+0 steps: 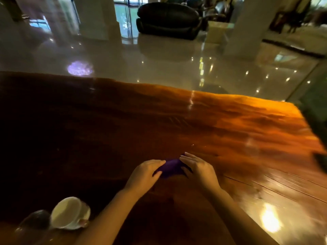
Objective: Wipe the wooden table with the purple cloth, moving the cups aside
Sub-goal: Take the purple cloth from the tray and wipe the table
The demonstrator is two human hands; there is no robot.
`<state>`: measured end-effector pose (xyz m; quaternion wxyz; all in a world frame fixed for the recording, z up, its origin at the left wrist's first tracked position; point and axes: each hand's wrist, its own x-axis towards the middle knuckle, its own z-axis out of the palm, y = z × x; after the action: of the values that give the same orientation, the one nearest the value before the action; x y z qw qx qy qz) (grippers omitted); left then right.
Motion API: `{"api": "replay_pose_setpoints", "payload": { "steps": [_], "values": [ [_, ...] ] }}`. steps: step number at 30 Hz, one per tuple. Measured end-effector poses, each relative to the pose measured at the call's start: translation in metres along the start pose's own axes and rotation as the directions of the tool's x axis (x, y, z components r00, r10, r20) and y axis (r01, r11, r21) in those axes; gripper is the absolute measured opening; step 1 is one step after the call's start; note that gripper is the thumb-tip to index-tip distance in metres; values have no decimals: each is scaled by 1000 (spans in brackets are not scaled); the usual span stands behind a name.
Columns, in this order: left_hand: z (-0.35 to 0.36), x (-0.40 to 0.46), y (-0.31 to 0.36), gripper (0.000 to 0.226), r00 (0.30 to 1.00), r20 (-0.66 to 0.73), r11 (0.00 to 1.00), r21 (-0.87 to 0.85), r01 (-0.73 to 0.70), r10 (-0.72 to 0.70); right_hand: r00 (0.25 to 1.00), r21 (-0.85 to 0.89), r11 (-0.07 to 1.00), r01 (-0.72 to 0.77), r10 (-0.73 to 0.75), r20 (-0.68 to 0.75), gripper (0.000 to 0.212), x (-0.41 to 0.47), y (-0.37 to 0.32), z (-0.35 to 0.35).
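Here, fingers of the left hand (145,174) and right hand (198,168) press a bunched purple cloth (170,167) between them on the glossy wooden table (230,129) — a white cup (69,213) near the left forearm, polished floor (159,64) and dark sofa (168,20) beyond.

There is a single view, from a wide-angle camera worn on the person's head, looking forward and steeply down over the glossy reddish-brown wooden surface (203,124). It sits close above the near edge: both bare forearms enter from the bottom of the frame and reach toward the middle of the surface. The far edge runs across the upper middle, bowed by the lens, and the right edge slants down the right side. Beyond the far edge the view takes in a shiny pale tiled floor (168,68) and a dark leather sofa (168,20) well away. The picture is somewhat blurred.
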<state>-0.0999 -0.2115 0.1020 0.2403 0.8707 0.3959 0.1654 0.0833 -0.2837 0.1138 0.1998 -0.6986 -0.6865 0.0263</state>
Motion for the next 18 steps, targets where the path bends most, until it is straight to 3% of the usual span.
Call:
{"api": "replay_pose_setpoints", "payload": {
  "steps": [10,12,14,16,18],
  "values": [
    [159,60,-21,36,981,171,992,-104,-69,87,991,-59,991,-124,127,43,42,-49,127,88],
    [185,59,-28,44,971,221,991,-110,-74,97,982,-76,985,-158,164,95,41,-67,144,112],
    [204,53,-37,64,945,303,989,42,-139,120,951,-86,970,-227,240,194,53,-83,154,129],
    [216,48,-46,63,946,301,957,220,-191,120,916,-103,954,-280,298,270,87,-91,159,140],
    [222,48,-50,57,954,282,923,332,-192,97,895,-83,942,-324,334,295,93,-94,159,148]
  ]
}}
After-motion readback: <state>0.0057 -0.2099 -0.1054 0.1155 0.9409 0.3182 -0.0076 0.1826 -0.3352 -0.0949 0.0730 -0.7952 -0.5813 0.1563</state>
